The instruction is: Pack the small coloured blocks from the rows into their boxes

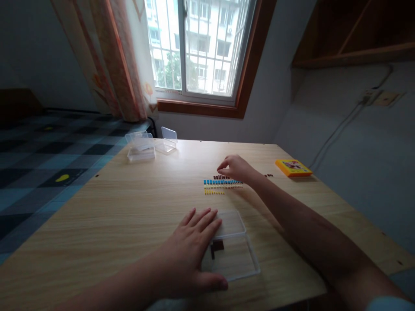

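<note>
My left hand lies with fingers spread over the left side of an opened clear plastic box near the table's front edge. Inside that box are a few dark brown pieces. Farther off, my right hand has thumb and forefinger pinched together just above a row of small brown pieces; whatever is between the fingertips is too small to make out. Below that row run lines of blue pieces and yellow pieces. The right hand covers part of the brown row.
Clear open boxes and another small clear box stand at the table's far left. An orange-yellow box lies at the right edge. Several dark bits are beside my right wrist. A bed adjoins on the left.
</note>
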`<state>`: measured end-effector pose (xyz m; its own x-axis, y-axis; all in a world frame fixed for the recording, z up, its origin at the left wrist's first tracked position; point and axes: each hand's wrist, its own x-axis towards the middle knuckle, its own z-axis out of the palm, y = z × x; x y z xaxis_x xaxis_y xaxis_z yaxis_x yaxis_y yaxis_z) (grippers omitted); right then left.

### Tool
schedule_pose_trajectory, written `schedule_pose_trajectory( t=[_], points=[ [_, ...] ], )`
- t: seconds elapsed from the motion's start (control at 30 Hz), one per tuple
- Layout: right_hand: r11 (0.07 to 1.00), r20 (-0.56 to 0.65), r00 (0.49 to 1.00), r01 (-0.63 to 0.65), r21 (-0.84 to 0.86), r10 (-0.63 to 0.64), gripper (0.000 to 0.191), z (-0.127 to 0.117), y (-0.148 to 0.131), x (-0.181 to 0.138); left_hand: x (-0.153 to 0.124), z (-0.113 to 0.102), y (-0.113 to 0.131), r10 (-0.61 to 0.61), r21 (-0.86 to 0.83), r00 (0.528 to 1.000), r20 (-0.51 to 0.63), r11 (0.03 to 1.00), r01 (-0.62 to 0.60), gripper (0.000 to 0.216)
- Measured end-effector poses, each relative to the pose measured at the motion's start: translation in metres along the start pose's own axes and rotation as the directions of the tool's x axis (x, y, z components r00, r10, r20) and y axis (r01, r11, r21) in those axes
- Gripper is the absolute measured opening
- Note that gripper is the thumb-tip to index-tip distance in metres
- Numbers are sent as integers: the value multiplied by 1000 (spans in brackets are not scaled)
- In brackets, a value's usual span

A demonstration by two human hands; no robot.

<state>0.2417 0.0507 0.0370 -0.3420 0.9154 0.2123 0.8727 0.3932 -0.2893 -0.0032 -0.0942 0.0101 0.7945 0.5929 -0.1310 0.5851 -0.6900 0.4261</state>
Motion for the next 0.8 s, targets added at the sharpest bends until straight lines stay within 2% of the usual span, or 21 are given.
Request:
schedule_pose_trajectory(
  t=[0.2,0.43,0.8],
  points=[
    [999,108,994,-30,-15,31,14,16,3,14,0,2,-3,40,-21,998,-40,999,-41,111],
    [999,124,992,-30,-27,33,19,13,6,8,0,2,-4,37,-23,999,-29,999,-38,111],
    [999,108,994,-17,-37,21,20,22,6,11,1,2,-3,39,-23,999,-30,999,-39,111]
  ],
)
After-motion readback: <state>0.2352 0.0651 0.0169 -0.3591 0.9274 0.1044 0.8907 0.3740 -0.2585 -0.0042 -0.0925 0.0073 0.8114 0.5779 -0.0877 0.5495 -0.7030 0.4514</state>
